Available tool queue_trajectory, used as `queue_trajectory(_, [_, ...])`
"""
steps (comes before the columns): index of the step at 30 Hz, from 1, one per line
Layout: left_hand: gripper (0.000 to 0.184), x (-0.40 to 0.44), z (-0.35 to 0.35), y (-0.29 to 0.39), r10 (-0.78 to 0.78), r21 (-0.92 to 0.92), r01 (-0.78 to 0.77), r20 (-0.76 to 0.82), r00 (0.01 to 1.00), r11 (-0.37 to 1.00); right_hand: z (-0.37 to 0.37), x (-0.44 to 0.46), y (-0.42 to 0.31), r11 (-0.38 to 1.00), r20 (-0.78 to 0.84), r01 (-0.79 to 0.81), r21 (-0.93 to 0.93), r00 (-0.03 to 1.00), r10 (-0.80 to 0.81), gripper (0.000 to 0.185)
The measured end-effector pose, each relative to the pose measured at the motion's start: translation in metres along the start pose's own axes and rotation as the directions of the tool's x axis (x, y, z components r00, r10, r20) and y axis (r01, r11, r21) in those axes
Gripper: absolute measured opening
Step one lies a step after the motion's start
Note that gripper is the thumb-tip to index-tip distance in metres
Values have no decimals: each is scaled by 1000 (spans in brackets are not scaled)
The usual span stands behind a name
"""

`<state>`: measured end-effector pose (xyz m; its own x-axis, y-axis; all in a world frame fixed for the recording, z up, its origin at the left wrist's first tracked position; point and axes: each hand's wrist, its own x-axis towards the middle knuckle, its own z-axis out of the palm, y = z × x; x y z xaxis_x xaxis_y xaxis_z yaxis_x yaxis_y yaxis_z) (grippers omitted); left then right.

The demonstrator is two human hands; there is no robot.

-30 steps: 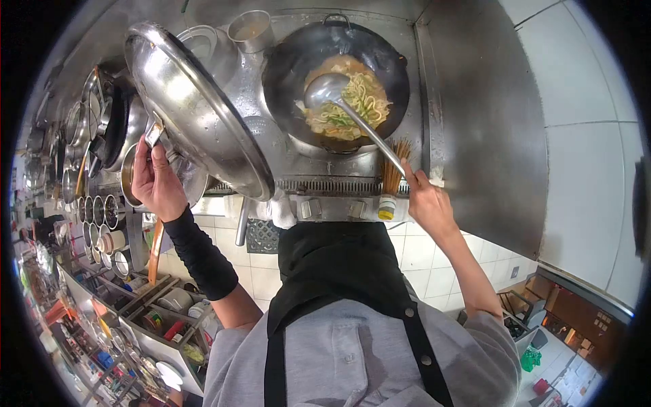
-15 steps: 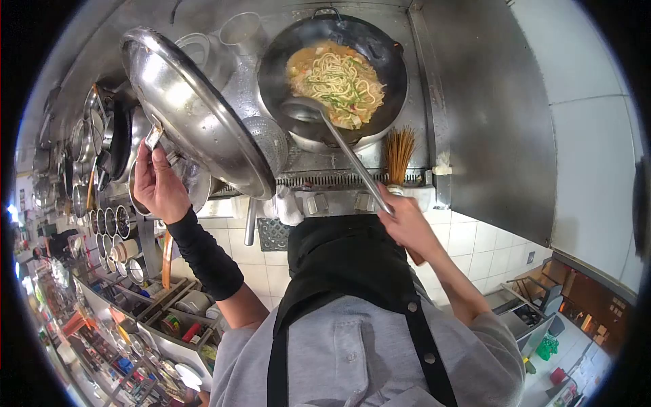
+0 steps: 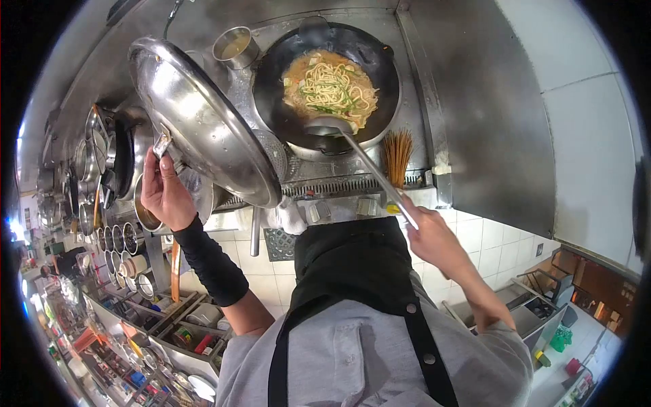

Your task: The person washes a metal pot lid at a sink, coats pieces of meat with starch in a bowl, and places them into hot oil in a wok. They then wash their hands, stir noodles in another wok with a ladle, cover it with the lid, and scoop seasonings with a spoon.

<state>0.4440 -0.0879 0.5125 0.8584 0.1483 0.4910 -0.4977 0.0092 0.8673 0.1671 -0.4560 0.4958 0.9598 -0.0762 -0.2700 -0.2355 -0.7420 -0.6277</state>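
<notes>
While the left hand's [image 3: 169,198] fingers are pinching the tilted lid [image 3: 203,122] beside the uncovered wok [image 3: 270,98], the right hand's [image 3: 437,239] are gripping the ladle [image 3: 374,168] firmly; noodles [image 3: 333,89] are already lying in the wok, cooking apparently well under way.

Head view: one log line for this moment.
left hand holds tilted lid by handle; right hand holds ladle, bowl within wok; noodles in wok

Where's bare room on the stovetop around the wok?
A narrow strip of stovetop runs between the wok and the steel wall, beyond the brush; a small patch shows between wok, metal cup and lid. Crowded: the near edge, with strainer, ladle and brush.
</notes>
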Motion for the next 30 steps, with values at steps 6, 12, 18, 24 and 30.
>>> queue_trajectory(6, [37,-3,6,-4,-1,-23,1,-12,1000,1000,42,38,32,999,-195,55,-1,979,-54,59])
queue_trajectory(12, [39,-10,7,1,-35,-59,33,-26,999,998,78,90,37,982,-300,81,168,953,-27,54])
queue_trajectory(18, [39,-18,2,12,-40,-28,39,-26,999,999,49,109,-1,852,14,-196,485,976,217,53])
queue_trajectory(24, [37,-19,-1,11,-40,7,41,-46,998,999,60,161,3,688,33,-139,712,986,165,47])
queue_trajectory(30, [38,-17,2,9,-49,-35,48,-25,999,998,53,141,-7,764,3,-119,634,988,152,37])
